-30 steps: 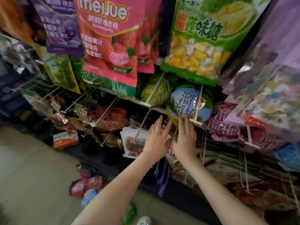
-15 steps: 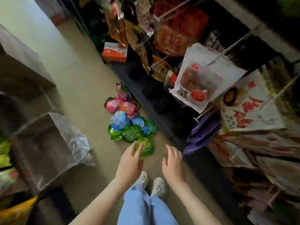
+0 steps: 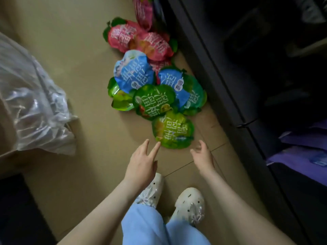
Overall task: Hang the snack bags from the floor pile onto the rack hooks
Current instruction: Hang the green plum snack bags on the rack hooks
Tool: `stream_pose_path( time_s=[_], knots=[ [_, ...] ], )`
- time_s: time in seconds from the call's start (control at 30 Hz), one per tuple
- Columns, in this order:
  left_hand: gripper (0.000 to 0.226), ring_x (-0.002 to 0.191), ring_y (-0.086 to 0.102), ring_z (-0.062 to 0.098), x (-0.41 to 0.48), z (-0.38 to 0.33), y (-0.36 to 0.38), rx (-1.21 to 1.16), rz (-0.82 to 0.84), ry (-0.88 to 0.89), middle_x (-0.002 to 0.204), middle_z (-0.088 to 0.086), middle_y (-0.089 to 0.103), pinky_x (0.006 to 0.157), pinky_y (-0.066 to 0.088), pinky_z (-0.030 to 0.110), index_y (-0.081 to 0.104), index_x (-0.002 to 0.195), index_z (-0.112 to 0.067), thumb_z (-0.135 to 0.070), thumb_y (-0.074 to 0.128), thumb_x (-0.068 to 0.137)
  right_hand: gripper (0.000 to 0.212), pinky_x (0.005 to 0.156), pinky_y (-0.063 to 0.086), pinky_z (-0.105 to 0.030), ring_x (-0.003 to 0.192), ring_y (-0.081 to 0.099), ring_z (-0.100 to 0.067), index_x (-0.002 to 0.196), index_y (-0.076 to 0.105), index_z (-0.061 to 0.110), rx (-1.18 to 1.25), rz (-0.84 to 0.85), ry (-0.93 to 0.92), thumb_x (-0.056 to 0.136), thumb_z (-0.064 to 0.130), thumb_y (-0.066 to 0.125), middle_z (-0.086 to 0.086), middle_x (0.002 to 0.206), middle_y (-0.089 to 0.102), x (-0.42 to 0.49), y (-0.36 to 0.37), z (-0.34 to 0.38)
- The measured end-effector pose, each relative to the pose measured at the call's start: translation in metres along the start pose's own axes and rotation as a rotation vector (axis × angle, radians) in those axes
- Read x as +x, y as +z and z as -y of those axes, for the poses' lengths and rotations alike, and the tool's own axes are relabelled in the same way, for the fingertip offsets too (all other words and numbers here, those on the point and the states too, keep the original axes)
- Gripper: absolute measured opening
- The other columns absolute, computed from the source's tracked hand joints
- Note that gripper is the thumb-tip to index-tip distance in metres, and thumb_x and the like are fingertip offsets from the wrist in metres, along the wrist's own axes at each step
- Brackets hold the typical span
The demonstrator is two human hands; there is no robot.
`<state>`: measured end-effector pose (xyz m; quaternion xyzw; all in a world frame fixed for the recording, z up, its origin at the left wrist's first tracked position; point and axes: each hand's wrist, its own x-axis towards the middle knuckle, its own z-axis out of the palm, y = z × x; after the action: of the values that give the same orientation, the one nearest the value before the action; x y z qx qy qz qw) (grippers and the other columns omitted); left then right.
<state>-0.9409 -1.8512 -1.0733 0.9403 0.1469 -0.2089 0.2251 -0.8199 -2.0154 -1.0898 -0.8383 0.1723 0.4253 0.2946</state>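
Head view: looks straight down at the floor [image 3: 79,50]; every place below is given from the nearest green bag [image 3: 174,129].
Clear plastic sack [image 3: 35,103]: well to the left of the green bag, crumpled over a cardboard box, probably packing set aside out of the way.
Left hand [image 3: 141,163]: just below and left of the green bag, fingers straight and spread, holding nothing. Its index fingertip [image 3: 158,144] reaches the bag's near edge; whether it touches, I cannot tell.
Snack bag pile [image 3: 154,101]: overlapping beyond the green bag, blue bags [image 3: 132,71] and then pink bags [image 3: 123,38] farther off. It lies on the floor beside the rack, likely so each lift is short.
Green bag: flat, print up, nothing lying on it, closest to both hands, so the natural next pick.
Right hand [image 3: 202,157]: just below and right of the green bag, fingers loosely bent, empty, clear of the bag. The two hands flank its near edge, seemingly to take it from both sides.
Rack base [image 3: 221,76]: dark, right of the green bag; the hooks are out of view.
Purple packs [image 3: 304,144]: far right of the green bag, low in the rack.
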Motion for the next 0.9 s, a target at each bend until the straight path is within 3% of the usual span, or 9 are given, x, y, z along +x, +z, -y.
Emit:
stream_pose_path(
  time_s=[0.13,0.23,0.3,0.37,0.47,0.57,0.73,0.8,0.9],
  knots=[
    [0.071,0.123,0.045,0.046,0.033,0.025,0.050,-0.011,-0.010,0.014,0.140,0.031,0.038,0.098,0.042,0.048,0.039,0.143,-0.017,-0.014,0.068,0.078,0.058,0.106,0.032,-0.038,0.133,0.035,-0.028,0.143,0.033,0.014,0.043,-0.100,0.023,0.091,0.013,0.058,-0.010,0.147,0.032,0.077,0.034,-0.009],
    [0.070,0.134,0.030,0.041,0.039,0.031,0.060,-0.048,-0.007,0.005,0.150,0.027,0.023,0.109,0.029,0.042,0.025,0.149,-0.022,-0.017,0.057,0.087,0.027,0.085,0.041,-0.030,0.107,0.053,-0.027,0.116,0.056,0.005,0.006,-0.178,-0.003,0.090,0.011,0.059,-0.014,0.121,0.054,0.093,0.042,-0.009],
    [0.072,0.135,0.028,0.040,0.031,0.025,0.047,-0.084,-0.021,-0.007,0.151,0.026,0.019,0.109,0.028,0.041,0.022,0.149,-0.023,-0.016,0.057,0.087,0.013,0.071,0.038,-0.026,0.089,0.055,-0.023,0.101,0.059,0.004,0.050,-0.182,-0.050,0.090,0.009,0.055,-0.012,0.101,0.062,0.072,0.042,-0.004],
    [0.076,0.133,0.032,0.041,0.016,0.011,0.017,-0.117,-0.035,0.000,0.150,0.027,0.022,0.107,0.032,0.043,0.027,0.148,-0.023,-0.013,0.063,0.082,0.006,0.068,0.040,-0.031,0.084,0.058,-0.028,0.093,0.058,0.004,0.076,-0.178,-0.134,0.089,0.007,0.055,-0.013,0.092,0.064,0.031,0.034,0.010],
    [0.082,0.127,0.040,0.044,-0.014,-0.023,-0.057,-0.154,-0.095,0.089,0.146,0.030,0.028,0.103,0.037,0.048,0.036,0.145,-0.021,-0.008,0.070,0.071,0.006,0.063,0.039,-0.031,0.077,0.056,-0.024,0.087,0.055,0.015,-0.004,-0.115,-0.244,0.089,0.010,0.055,-0.007,0.084,0.063,-0.064,0.001,0.049],
    [0.087,0.132,0.035,0.042,-0.039,-0.065,-0.158,-0.128,-0.145,0.232,0.147,0.029,0.028,0.104,0.033,0.054,0.035,0.144,-0.024,-0.018,0.077,0.068,0.013,0.052,0.035,-0.017,0.069,0.052,-0.017,0.082,0.051,0.019,-0.047,-0.048,-0.319,0.092,0.010,0.053,-0.001,0.076,0.060,-0.166,-0.057,0.096],
    [0.058,0.137,0.032,0.035,-0.083,-0.136,-0.325,-0.003,-0.218,0.517,0.147,0.020,0.035,0.110,0.019,0.056,0.054,0.131,-0.024,-0.034,0.068,0.075,0.007,0.061,0.033,-0.025,0.074,0.052,-0.014,0.092,0.060,0.013,-0.063,0.017,-0.492,0.089,0.008,0.057,0.004,0.079,0.061,-0.315,-0.163,0.175],
    [0.043,0.130,0.044,0.032,-0.099,-0.163,-0.386,0.066,-0.273,0.593,0.132,0.015,0.054,0.110,0.020,0.055,0.063,0.112,-0.019,-0.037,0.066,0.073,0.004,0.065,0.036,-0.031,0.073,0.052,-0.018,0.090,0.061,0.010,-0.064,-0.027,-0.557,0.088,0.008,0.059,0.001,0.077,0.062,-0.364,-0.199,0.199],
    [0.028,0.098,0.066,0.021,-0.128,-0.204,-0.477,0.224,-0.216,0.692,0.081,0.001,0.064,0.103,0.027,0.048,0.063,0.082,-0.017,-0.043,0.061,0.072,0.004,0.069,0.038,-0.029,0.071,0.052,-0.011,0.087,0.062,0.010,-0.021,-0.105,-0.640,0.086,0.006,0.060,0.003,0.076,0.061,-0.439,-0.245,0.226]
  ],
)
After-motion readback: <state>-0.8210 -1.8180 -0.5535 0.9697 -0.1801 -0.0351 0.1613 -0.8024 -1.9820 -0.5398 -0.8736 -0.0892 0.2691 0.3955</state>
